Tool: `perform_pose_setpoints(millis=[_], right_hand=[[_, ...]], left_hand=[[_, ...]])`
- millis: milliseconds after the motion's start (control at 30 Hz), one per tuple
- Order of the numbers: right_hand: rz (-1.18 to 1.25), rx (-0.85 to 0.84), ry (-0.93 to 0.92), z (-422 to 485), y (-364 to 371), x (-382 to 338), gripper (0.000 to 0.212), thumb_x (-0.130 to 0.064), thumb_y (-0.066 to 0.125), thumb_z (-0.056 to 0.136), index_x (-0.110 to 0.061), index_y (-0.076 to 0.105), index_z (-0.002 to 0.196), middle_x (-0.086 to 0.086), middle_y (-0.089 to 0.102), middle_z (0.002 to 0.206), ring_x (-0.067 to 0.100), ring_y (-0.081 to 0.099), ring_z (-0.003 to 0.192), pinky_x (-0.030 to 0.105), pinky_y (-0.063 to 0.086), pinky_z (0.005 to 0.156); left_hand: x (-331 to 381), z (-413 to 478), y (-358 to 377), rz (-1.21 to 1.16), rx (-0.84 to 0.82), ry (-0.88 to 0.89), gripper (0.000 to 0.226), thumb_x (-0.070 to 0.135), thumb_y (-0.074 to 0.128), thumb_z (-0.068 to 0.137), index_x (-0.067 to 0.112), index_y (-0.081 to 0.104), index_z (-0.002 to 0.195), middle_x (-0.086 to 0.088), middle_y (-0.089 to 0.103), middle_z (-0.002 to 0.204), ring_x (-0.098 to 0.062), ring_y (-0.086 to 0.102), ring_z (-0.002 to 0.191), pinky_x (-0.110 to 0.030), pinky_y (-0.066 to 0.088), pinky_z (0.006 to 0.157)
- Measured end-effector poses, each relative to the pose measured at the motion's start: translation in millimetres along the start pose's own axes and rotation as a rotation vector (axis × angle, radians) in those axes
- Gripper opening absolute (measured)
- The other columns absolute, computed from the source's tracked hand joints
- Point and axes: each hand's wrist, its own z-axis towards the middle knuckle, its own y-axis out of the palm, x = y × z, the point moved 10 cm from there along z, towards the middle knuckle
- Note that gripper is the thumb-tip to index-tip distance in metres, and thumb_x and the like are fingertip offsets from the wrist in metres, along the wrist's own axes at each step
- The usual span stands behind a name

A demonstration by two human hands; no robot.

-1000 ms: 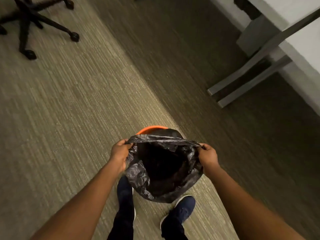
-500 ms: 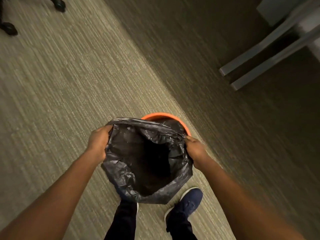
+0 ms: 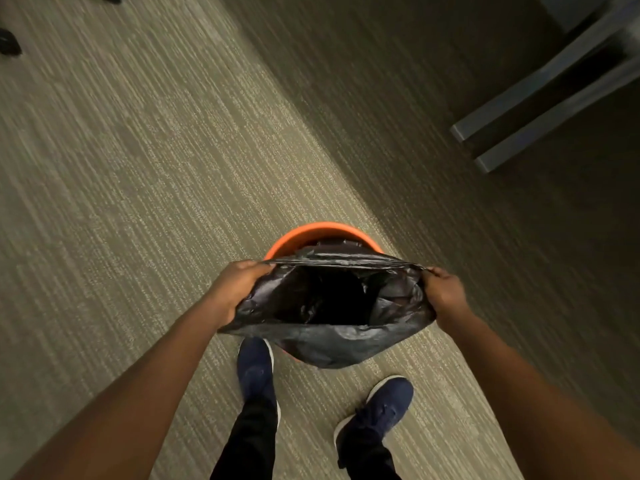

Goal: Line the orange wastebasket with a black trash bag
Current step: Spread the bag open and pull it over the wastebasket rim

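- Left hand (image 3: 235,289) fingers clamp the bag's left rim; right hand (image 3: 445,294) fingers clamp its right rim.
- One black bag (image 3: 332,337), mouth stretched open between the two hands.
- One orange bin (image 3: 311,233) under the bag, only its far rim showing.
- Two blue shoes (image 3: 256,368) near, on carpet (image 3: 138,168).
- Two grey table feet (image 3: 540,109) far right.

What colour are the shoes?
Dark blue shoes with white soles, seen in the head view.

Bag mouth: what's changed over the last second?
The hands, left and right, drew apart, stretching the bag mouth wider and flatter above the wastebasket. Unchanged: both hands grip the bag's edge, and the far orange rim is uncovered.
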Motion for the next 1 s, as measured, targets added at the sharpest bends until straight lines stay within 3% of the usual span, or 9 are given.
perform_pose_setpoints(millis=[200, 333, 433, 533, 700, 767, 833, 900, 1000], right_hand=[[0.024, 0.003, -0.053, 20.7, 12.3, -15.5, 0.022, -0.034, 0.066, 0.080, -0.020, 0.074, 0.065, 0.000, 0.072, 0.065, 0.023, 0.069, 0.071, 0.049, 0.059, 0.081], [0.006, 0.033, -0.129, 46.9, 30.0, -39.1, 0.039, -0.045, 0.066, 0.079, -0.007, 0.071, 0.075, 0.017, 0.075, 0.077, 0.029, 0.071, 0.074, 0.053, 0.059, 0.083], [-0.064, 0.074, -0.153, 68.5, 40.0, -53.3, 0.053, -0.056, 0.067, 0.077, -0.003, 0.072, 0.083, 0.015, 0.077, 0.084, 0.029, 0.073, 0.080, 0.046, 0.059, 0.080], [-0.153, 0.085, -0.148, 90.7, 52.1, -61.4, 0.055, -0.058, 0.067, 0.080, -0.003, 0.073, 0.083, 0.014, 0.076, 0.085, 0.029, 0.071, 0.084, 0.040, 0.055, 0.076], [-0.403, 0.007, -0.014, 117.6, 68.1, -36.8, 0.050, -0.058, 0.065, 0.087, -0.009, 0.072, 0.084, 0.010, 0.068, 0.086, 0.027, 0.064, 0.081, 0.031, 0.049, 0.067], [-0.300, -0.048, 0.085, 119.4, 71.6, -8.3, 0.042, -0.049, 0.075, 0.084, -0.007, 0.071, 0.083, 0.013, 0.070, 0.087, 0.026, 0.066, 0.075, 0.031, 0.051, 0.063], [-0.169, -0.088, 0.153, 115.1, 72.2, 19.4, 0.033, -0.035, 0.082, 0.081, -0.004, 0.070, 0.084, 0.019, 0.071, 0.093, 0.028, 0.067, 0.075, 0.038, 0.056, 0.067], [-0.087, -0.138, 0.206, 106.2, 71.7, 40.8, 0.032, -0.030, 0.082, 0.082, -0.001, 0.070, 0.088, 0.023, 0.072, 0.103, 0.032, 0.070, 0.083, 0.047, 0.060, 0.080], [0.066, -0.245, 0.264, 87.2, 73.9, 60.9, 0.053, -0.039, 0.081, 0.083, 0.004, 0.073, 0.111, 0.023, 0.075, 0.112, 0.038, 0.073, 0.102, 0.056, 0.057, 0.097]], left_hand=[[8.8, 48.5, -19.8, -0.022, 0.191, 0.018, 0.010, 0.020, 0.068, 0.089, 0.012, 0.073, 0.086, -0.014, 0.077, 0.085, -0.029, 0.073, 0.071, -0.044, 0.060, 0.079], [19.1, 84.0, -30.1, -0.052, 0.231, 0.009, 0.017, 0.028, 0.071, 0.083, 0.011, 0.075, 0.084, -0.012, 0.079, 0.077, -0.029, 0.076, 0.064, -0.041, 0.062, 0.068], [22.8, 109.4, -33.2, -0.036, 0.293, 0.004, 0.019, 0.031, 0.073, 0.083, 0.013, 0.074, 0.078, -0.008, 0.078, 0.070, -0.027, 0.075, 0.059, -0.042, 0.064, 0.064], [18.6, 135.1, -32.2, -0.002, 0.341, -0.026, 0.022, 0.030, 0.074, 0.084, 0.010, 0.071, 0.074, -0.014, 0.078, 0.078, -0.030, 0.076, 0.067, -0.049, 0.064, 0.069], [-20.8, 156.1, -21.3, 0.106, 0.248, -0.159, 0.024, 0.021, 0.078, 0.085, -0.001, 0.071, 0.080, -0.023, 0.075, 0.091, -0.032, 0.071, 0.071, -0.051, 0.062, 0.077], [-42.3, 149.2, -14.9, 0.133, 0.154, -0.229, 0.024, 0.018, 0.079, 0.086, -0.005, 0.071, 0.084, -0.023, 0.073, 0.080, -0.033, 0.072, 0.070, -0.051, 0.062, 0.074], [-57.8, 139.0, -14.4, 0.161, 0.103, -0.244, 0.022, 0.013, 0.071, 0.090, -0.001, 0.069, 0.074, -0.017, 0.072, 0.066, -0.026, 0.068, 0.055, -0.038, 0.060, 0.058], [-69.6, 127.8, -15.6, 0.143, 0.072, -0.233, 0.020, 0.013, 0.064, 0.094, 0.003, 0.069, 0.077, -0.017, 0.072, 0.077, -0.025, 0.067, 0.058, -0.034, 0.058, 0.060], [-81.9, 109.9, -20.5, -0.026, 0.048, -0.197, 0.017, 0.020, 0.065, 0.096, 0.005, 0.072, 0.090, -0.017, 0.072, 0.087, -0.024, 0.069, 0.060, -0.032, 0.056, 0.058]])
